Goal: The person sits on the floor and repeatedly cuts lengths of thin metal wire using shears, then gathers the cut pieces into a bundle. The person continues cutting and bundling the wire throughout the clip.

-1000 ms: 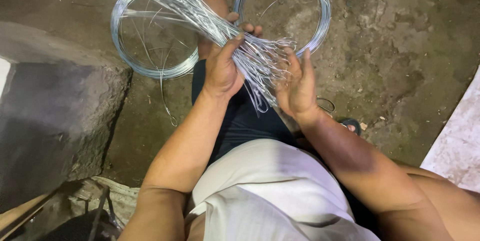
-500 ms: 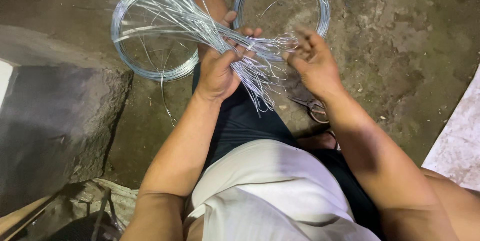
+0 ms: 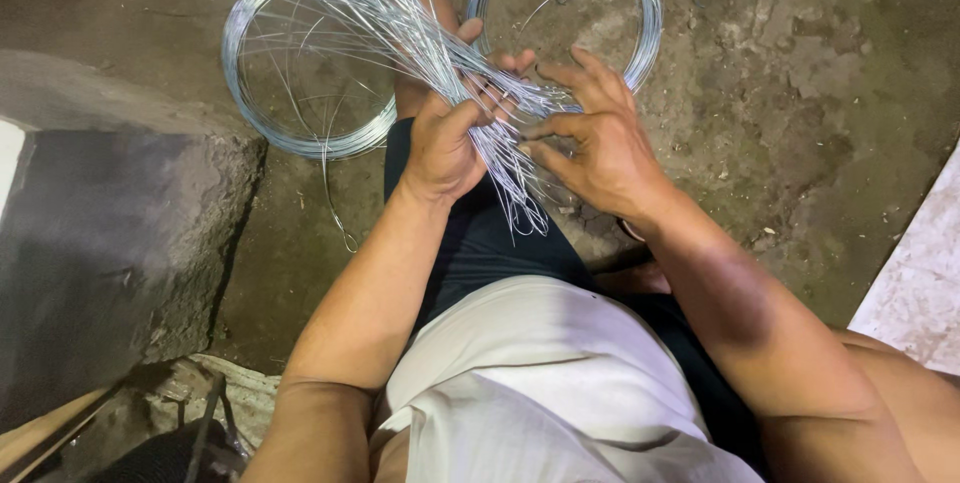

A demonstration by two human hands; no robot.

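- The bundle of wires [image 3: 440,63] is a bunch of thin, shiny, silver strands held up in front of the person, above the lap.
- Its long way runs from the top left down to the bottom right. The far ends fan out wide up at the top. The near ends hang down in a small bent tuft just under the hands.
- The left hand [image 3: 445,148] is wrapped around the middle of the bundle. Its fingers [image 3: 490,93] are curled tight and pressed together on the wires.
- The right hand [image 3: 600,148] sits just beside it, on the right side of the bundle. Its fingers [image 3: 570,78] are spread apart, and the thumb and first finger seem to pinch a few strands near the grip.
- I think the step now is holding the bunch firm while the other hand sorts or picks at single strands. The next move would need a steady grip with the left hand and a careful pinch with the right, since the wires are thin and springy.
- Two round wire coils lie flat on the dirt ground [image 3: 800,93]: the left coil [image 3: 262,113] behind the fanned ends, and the right coil [image 3: 645,13] past the right hand.
- A grey stone block [image 3: 110,233] sits at the left.
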